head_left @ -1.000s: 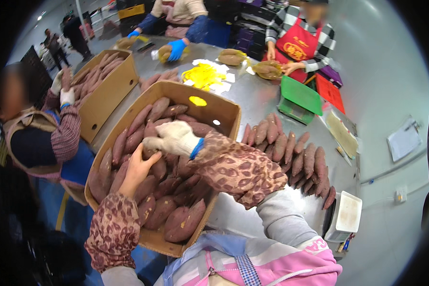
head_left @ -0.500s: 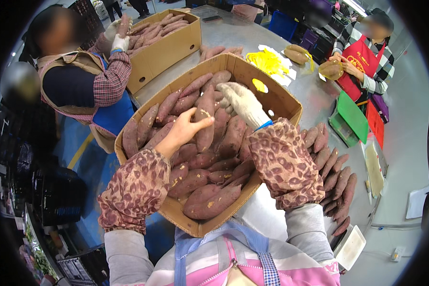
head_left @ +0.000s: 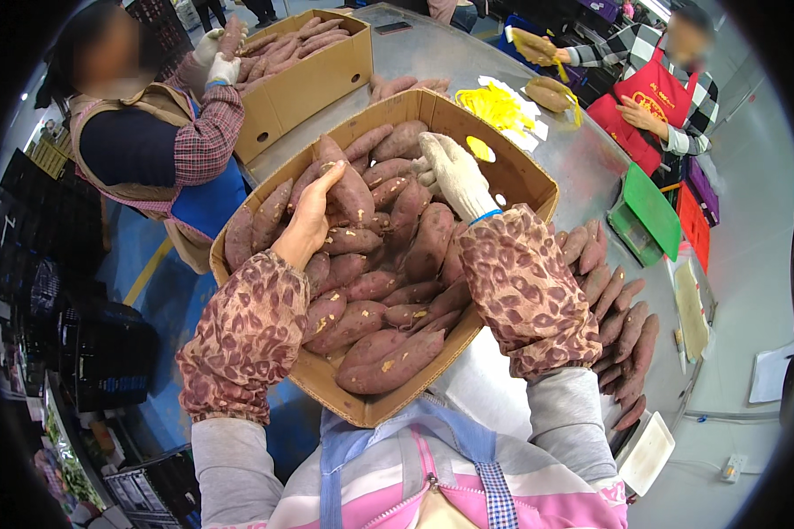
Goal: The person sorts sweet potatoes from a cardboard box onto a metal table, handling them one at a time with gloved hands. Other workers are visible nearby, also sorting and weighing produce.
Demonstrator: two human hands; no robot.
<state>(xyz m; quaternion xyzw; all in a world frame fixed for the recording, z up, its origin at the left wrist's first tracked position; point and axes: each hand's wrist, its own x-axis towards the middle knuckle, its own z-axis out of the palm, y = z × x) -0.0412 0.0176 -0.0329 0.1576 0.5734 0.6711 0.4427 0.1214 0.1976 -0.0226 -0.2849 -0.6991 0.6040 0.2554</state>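
Observation:
My bare left hand (head_left: 313, 212) grips a long reddish-purple sweet potato (head_left: 351, 192) above the left half of a cardboard box (head_left: 531, 181) packed with more sweet potatoes (head_left: 388, 357). At the box's right half, my right hand (head_left: 453, 176), in a cream knitted glove, rests over the potatoes with loosely bent fingers apart and no held item visible. Patterned sleeve covers reach down both my forearms. To the right of the box, several sweet potatoes (head_left: 631, 339) lie in rows on the metal table (head_left: 397, 48).
A co-worker (head_left: 132, 150) at left holds a potato beside a second box (head_left: 300, 97). Across the table, another person (head_left: 644, 106) handles netted potatoes. Yellow nets (head_left: 494, 110), a green scale (head_left: 644, 220), a red bin (head_left: 692, 225) and a white tray (head_left: 644, 454) are around the table.
My left hand has lifted its potato up and leftward; my right hand has moved slightly right, away from it. The person across has raised a netted potato bundle.

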